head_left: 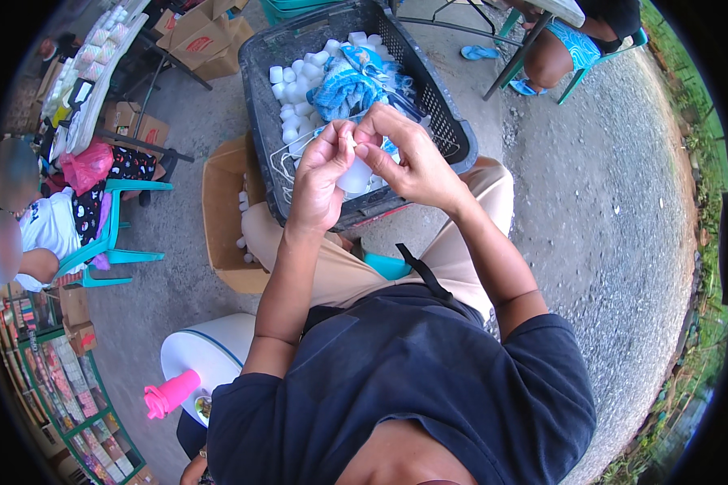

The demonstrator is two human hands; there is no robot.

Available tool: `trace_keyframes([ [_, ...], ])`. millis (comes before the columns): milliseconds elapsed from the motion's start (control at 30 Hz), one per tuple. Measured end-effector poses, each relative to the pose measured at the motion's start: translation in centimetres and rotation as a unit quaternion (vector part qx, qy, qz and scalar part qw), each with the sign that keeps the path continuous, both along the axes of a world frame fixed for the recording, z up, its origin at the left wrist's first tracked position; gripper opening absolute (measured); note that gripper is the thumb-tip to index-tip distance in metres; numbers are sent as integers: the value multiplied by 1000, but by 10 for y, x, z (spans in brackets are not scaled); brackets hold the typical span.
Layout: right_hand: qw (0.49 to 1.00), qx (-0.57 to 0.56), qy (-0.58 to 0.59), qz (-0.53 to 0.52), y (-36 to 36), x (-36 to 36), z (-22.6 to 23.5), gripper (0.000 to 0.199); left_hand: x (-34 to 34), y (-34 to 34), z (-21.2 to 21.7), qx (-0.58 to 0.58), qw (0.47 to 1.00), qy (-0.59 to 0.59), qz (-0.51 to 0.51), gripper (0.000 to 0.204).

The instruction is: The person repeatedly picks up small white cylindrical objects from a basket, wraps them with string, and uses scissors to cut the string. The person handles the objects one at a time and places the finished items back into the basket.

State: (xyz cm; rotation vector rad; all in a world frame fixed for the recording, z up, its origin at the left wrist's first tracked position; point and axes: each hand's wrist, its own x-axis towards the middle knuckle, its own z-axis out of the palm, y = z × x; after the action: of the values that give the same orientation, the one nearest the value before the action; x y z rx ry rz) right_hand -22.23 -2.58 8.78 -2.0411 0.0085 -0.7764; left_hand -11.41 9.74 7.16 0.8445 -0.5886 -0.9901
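Above the near edge of a black plastic crate (260,121), my left hand (322,178) and my right hand (412,158) meet with fingertips pinched together. Both are closed around a small pale bit, too small to name. Just beneath the fingers shows a smooth white rounded piece (354,178); how it joins to what I pinch is hidden. In the crate lie many short white cylinders (299,85), a crumpled blue patterned cloth (348,93) and loops of white cord (281,171) by the left wall.
An open cardboard box (222,210) with a few white cylinders stands left of the crate. A white round container (218,339) bears a pink bottle (172,394). People sit on green chairs (113,234) at left and far right. A long table (97,105) runs along the left.
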Motion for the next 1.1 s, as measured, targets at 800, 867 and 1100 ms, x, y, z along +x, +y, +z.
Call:
trace_keyframes([
  [800,988,148,39,-30,26,12,-35,27,18,-8,-9,-82,964,-91,237,47],
  [867,982,95,145,-79,31,21,-30,22,2,-10,-15,-54,967,-164,189,47],
  [1100,986,68,117,96,-23,33,-45,27,43,28,-23,-84,990,30,111,45],
])
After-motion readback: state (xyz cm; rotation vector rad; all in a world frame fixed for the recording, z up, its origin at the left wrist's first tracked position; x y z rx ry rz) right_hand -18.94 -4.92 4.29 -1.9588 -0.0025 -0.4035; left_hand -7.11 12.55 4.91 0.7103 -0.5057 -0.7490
